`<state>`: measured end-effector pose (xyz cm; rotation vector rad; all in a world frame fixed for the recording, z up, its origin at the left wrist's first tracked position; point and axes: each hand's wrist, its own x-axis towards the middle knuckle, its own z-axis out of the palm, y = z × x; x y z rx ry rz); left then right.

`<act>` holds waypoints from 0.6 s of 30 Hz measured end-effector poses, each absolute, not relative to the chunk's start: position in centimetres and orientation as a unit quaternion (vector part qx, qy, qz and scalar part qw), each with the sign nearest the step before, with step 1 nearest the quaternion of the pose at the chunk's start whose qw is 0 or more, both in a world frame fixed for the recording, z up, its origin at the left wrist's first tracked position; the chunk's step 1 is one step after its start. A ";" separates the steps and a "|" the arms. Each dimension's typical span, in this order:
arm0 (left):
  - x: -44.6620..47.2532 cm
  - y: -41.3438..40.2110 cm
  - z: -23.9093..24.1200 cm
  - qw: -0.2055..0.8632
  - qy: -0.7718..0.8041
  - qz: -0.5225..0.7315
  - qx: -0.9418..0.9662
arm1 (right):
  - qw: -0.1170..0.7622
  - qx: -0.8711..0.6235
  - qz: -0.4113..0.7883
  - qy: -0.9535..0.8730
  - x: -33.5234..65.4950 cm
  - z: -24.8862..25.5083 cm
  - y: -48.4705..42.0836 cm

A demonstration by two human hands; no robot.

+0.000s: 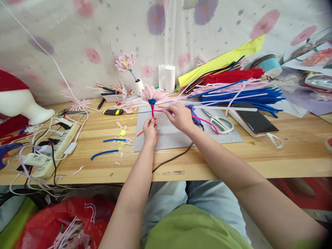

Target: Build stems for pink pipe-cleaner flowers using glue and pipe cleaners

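My left hand [149, 131] is closed round the stem of a pink pipe-cleaner flower [153, 93], which stands upright with a blue band [152, 102] under its petals. Magenta pipe cleaner [210, 124] is wound on the stem below the band. Its free length runs through the pinched fingers of my right hand [180, 117] and trails off to the right. An orange piece [140, 133] sticks out beside my left hand. Under my hands lies a grey cutting mat [171, 135]; scissors [223, 125] and a blue glue gun [194, 114] rest on it to the right.
A power strip [58, 152] with tangled cables sits at the left. Blue pipe cleaners [241, 97] and red ones [233, 76] are piled at the back right, near a phone [255, 117]. Another pink flower [126, 62] stands behind. A cutter [113, 111] lies left of the mat.
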<state>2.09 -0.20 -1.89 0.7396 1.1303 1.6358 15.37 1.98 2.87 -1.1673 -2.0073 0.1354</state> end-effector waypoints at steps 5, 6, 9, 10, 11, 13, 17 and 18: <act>2.2 -0.3 -1.7 0.486 0.469 0.678 0.291 | 0.383 -0.435 0.020 -0.815 14.9 -0.2 1.6; 2.2 -0.3 -1.8 0.486 0.470 0.677 0.290 | 0.384 -0.430 0.017 -0.817 14.8 -0.5 1.6; 2.2 -0.3 -1.9 0.484 0.477 0.675 0.288 | 0.381 -0.426 0.005 -0.820 14.7 -0.9 1.6; 2.2 -0.3 -1.9 0.483 0.478 0.675 0.289 | 0.378 -0.429 0.002 -0.820 14.7 -0.9 1.7; 2.2 -0.3 -2.0 0.483 0.478 0.674 0.290 | 0.374 -0.433 -0.001 -0.820 14.7 -1.0 1.7; 2.2 -0.4 -2.0 0.483 0.477 0.673 0.293 | 0.368 -0.440 -0.007 -0.819 14.7 -1.1 1.8; 2.3 -0.4 -1.9 0.483 0.473 0.674 0.299 | 0.364 -0.440 -0.016 -0.821 14.8 -1.2 1.9; 2.3 -0.4 -1.9 0.482 0.473 0.674 0.299 | 0.362 -0.439 -0.015 -0.822 14.9 -1.2 1.9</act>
